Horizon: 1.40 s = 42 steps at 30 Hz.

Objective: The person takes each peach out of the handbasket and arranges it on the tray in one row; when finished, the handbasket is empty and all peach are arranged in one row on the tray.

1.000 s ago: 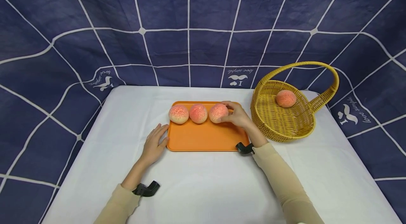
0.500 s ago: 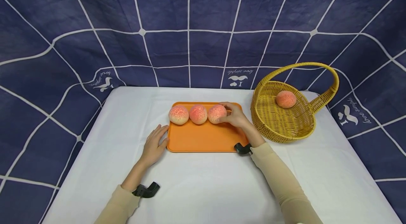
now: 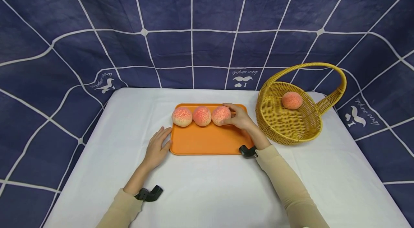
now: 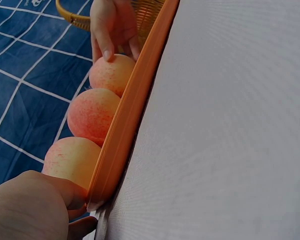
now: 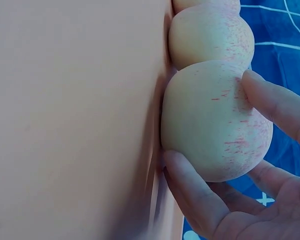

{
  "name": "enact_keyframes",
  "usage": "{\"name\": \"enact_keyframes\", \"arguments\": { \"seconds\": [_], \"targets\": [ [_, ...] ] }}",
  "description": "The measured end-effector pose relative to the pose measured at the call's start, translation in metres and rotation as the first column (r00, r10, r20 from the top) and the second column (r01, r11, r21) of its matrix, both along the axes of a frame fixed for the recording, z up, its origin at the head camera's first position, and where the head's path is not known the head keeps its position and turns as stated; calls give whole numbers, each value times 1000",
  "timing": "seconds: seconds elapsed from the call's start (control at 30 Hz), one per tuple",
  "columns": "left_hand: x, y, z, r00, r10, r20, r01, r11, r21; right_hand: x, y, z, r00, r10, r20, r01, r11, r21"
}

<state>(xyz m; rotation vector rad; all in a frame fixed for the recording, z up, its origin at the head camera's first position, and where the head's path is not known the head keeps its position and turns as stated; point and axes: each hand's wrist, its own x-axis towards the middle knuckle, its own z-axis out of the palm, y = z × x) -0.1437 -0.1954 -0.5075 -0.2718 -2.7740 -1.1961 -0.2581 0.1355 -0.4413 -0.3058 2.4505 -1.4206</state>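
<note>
Three pink-and-cream peaches lie in a row along the far side of an orange tray (image 3: pixel 210 142). My right hand (image 3: pixel 240 117) has its fingers and thumb around the right-hand peach (image 3: pixel 221 116); the right wrist view shows the fingertips touching that peach (image 5: pixel 215 125). Beside it sit the middle peach (image 3: pixel 202 116) and the left peach (image 3: pixel 182 117), all close together. My left hand (image 3: pixel 157 148) rests at the tray's left edge with fingers fairly straight. From the left wrist, my left hand (image 4: pixel 32 207) is seen touching the tray's corner, its fingertips partly hidden.
To the right of the tray stands a yellow wicker basket (image 3: pixel 291 127) with a tall handle and one peach (image 3: pixel 292 100) inside. A white cloth (image 3: pixel 207 192) covers the table. A dark blue checked cloth (image 3: pixel 213 48) hangs behind.
Since a second ago, my right hand has shifted slightly left with the right-hand peach, bringing it nearer the middle one. Over the last half second almost nothing moves. My left hand stays put.
</note>
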Motion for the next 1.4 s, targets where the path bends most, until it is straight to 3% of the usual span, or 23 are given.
{"name": "enact_keyframes", "arguments": {
  "seconds": [0.33, 0.63, 0.77, 0.97, 1.17, 1.4],
  "targets": [
    [0, 2, 2, 1000, -6, -3, 6, 1000, 2, 11, 10, 8, 1000, -3, 5, 3, 1000, 8],
    [-2, 2, 0, 1000, -12, -9, 12, 1000, 10, 39, 36, 24, 999, -20, -40, 19, 1000, -13],
    [-2, 1, 0, 1000, -9, -15, 9, 1000, 6, 52, 54, 37, 998, -19, -53, 16, 998, -57],
    [-2, -1, -1, 1000, -6, -20, 6, 1000, 0, 64, 86, 71, 988, -91, -124, 85, 995, -53],
    [-2, -2, -1, 1000, -6, -3, 6, 1000, -7, 57, 121, 99, 945, -243, -220, 234, 970, -66],
    [-1, -2, -2, 1000, -13, -16, 13, 1000, -6, 27, 154, 97, 889, -410, -205, 403, 912, -77]
  ]
}}
